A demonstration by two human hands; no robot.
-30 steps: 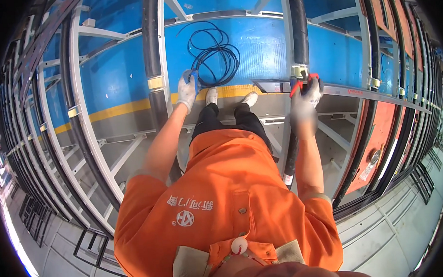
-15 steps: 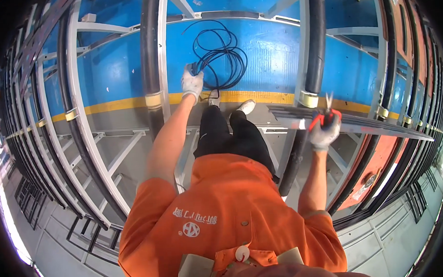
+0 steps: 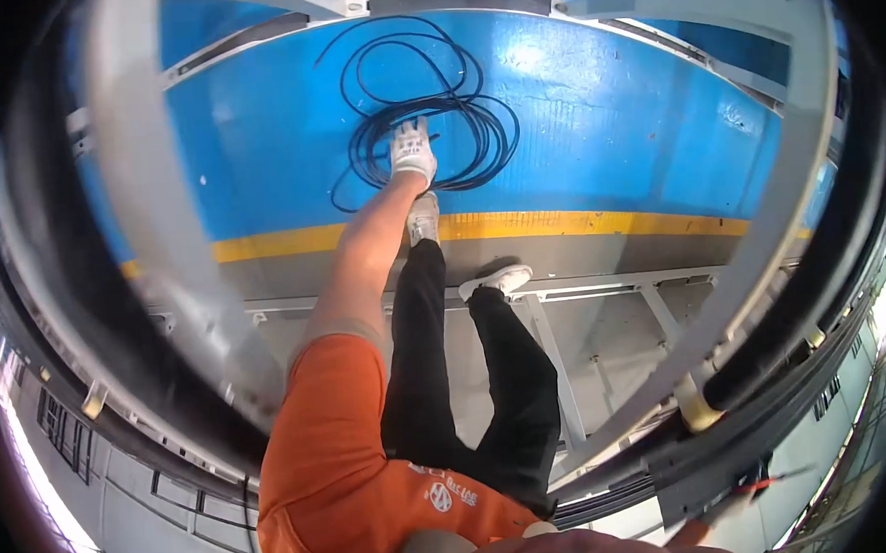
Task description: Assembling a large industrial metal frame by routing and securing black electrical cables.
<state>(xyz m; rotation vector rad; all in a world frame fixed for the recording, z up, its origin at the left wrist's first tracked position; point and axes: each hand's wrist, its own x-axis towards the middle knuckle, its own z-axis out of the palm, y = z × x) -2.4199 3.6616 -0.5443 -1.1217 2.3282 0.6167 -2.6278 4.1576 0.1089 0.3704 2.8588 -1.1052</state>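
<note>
A loose coil of black cable (image 3: 497, 153) lies on the blue floor, its loops spread and one free end trailing toward the far side. My left hand (image 3: 414, 156), in a white glove, reaches down onto the near part of the coil. Its fingers look stretched and slightly apart among the loops. At the lower right, my gloved right hand (image 3: 733, 510) is small and blurred. It is closed round red-handled pliers (image 3: 760, 484), whose tip points right. A dark flat panel (image 3: 709, 483) is beside that hand.
Pale metal frame posts with black padded tubes (image 3: 766, 330) rise close on both sides. A frame rail (image 3: 604, 283) crosses behind my white shoes (image 3: 503, 280). A yellow floor stripe (image 3: 520, 224) borders the blue floor.
I have bent lower, and my left hand has moved down onto the cable coil, which now lies flatter. My right hand has swung back toward the lower right with the pliers.
</note>
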